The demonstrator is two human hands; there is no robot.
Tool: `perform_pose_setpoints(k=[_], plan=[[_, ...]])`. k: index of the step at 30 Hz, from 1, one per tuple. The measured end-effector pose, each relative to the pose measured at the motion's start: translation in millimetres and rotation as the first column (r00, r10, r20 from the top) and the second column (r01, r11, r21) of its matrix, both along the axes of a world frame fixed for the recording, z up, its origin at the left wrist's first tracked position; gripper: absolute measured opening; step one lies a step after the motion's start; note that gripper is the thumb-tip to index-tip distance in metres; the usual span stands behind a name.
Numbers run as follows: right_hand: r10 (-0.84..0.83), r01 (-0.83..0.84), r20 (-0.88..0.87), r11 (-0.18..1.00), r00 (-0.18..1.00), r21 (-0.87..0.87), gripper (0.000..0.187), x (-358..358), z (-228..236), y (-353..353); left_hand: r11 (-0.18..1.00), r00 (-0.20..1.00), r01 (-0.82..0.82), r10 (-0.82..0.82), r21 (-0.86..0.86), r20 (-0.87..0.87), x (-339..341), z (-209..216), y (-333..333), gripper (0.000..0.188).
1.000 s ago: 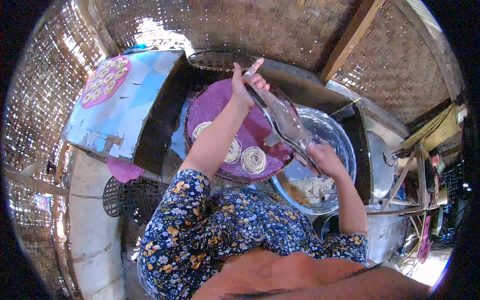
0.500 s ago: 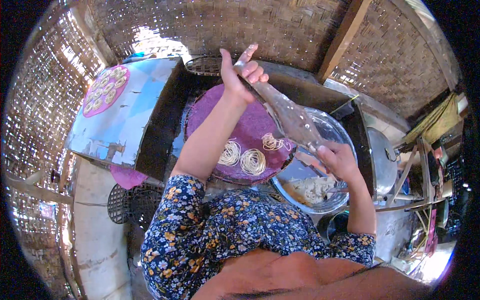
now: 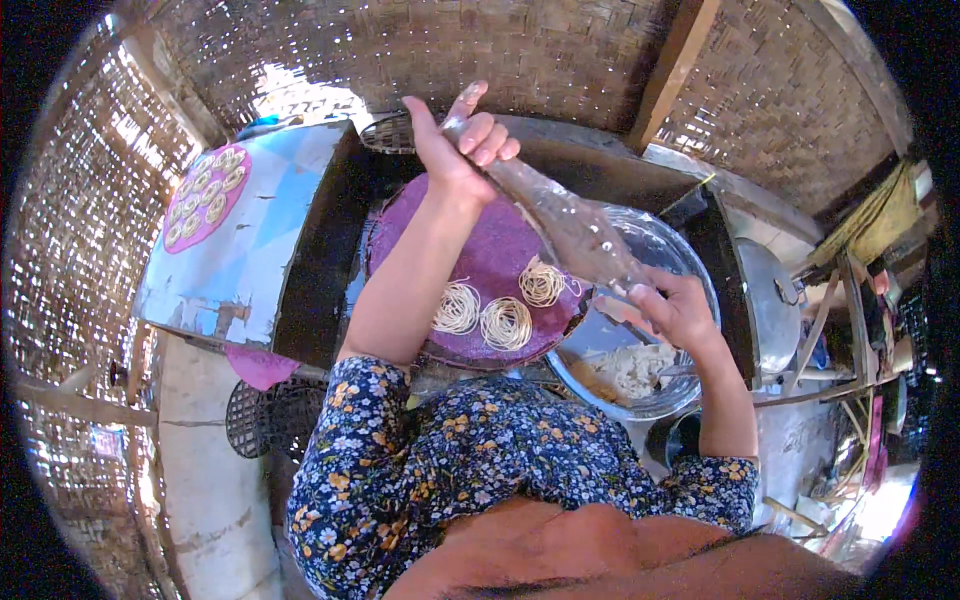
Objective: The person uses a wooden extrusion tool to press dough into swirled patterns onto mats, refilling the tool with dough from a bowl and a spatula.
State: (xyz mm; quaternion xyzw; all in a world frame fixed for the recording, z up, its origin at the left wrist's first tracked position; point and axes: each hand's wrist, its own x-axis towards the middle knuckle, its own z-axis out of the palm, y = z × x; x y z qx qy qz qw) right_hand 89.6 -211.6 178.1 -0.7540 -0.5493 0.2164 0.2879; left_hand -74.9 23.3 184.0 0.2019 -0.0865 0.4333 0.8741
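A long grey-brown, shiny thing smeared with white, which looks like a plastic bag [image 3: 585, 240], stretches at a slant between my hands. My left hand [image 3: 462, 148] grips its upper end with the lower fingers curled; thumb and forefinger stick out. My right hand [image 3: 678, 312] closes round its lower end, above the metal basin [image 3: 712, 285]. Inside the basin lies pale, sticky dough [image 3: 635, 372]. Below my left forearm, a round purple tray [image 3: 400, 225] bears three coiled nests of pale strands: a left nest [image 3: 457, 307], a middle nest [image 3: 506, 324] and a right nest [image 3: 541, 282].
On the left, a blue-and-white covered surface [image 3: 270, 215] carries a pink sheet [image 3: 182, 238] with several coiled nests. A dark openwork basket [image 3: 262, 418] sits low at the left. A large metal lid [image 3: 768, 315] stands right of the basin. Woven walls enclose the place.
My left hand and the bag's upper end have shifted slightly left. The right-hand nest looks rounder and fuller now. Both hands keep their grip.
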Motion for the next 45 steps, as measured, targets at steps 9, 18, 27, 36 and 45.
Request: perform_pose_setpoints(k=[9,18,27,36,45], plan=[[-0.04,0.031,-0.058,0.987,0.997,-0.16,0.037,10.7,-23.5,-35.4,0.994,0.995,0.074,-0.079,-0.084,-0.059,21.5,-35.2,-27.2,0.062],[-0.074,0.06,-0.166,0.994,0.983,-0.089,0.037,17.7,-34.8,-43.3,0.939,0.936,0.342,-0.344,-0.039,-0.077,51.5,-54.7,-29.6,0.067],[-0.087,0.082,-0.185,0.996,0.979,-0.032,0.038,20.8,-44.6,-39.5,0.66,0.395,0.706,-0.066,0.257,-0.916,48.9,-131.7,-46.7,0.044],[-0.194,0.208,-0.173,0.976,0.966,0.068,0.036,34.9,-52.3,-42.6,0.39,0.254,0.712,0.633,0.585,-0.731,52.6,-151.6,-42.7,0.044],[-0.194,0.226,-0.318,0.972,0.928,0.066,0.034,27.3,-40.8,-38.7,-0.362,0.39,0.723,0.917,0.588,0.086,1.3,-127.3,-37.9,0.065]])
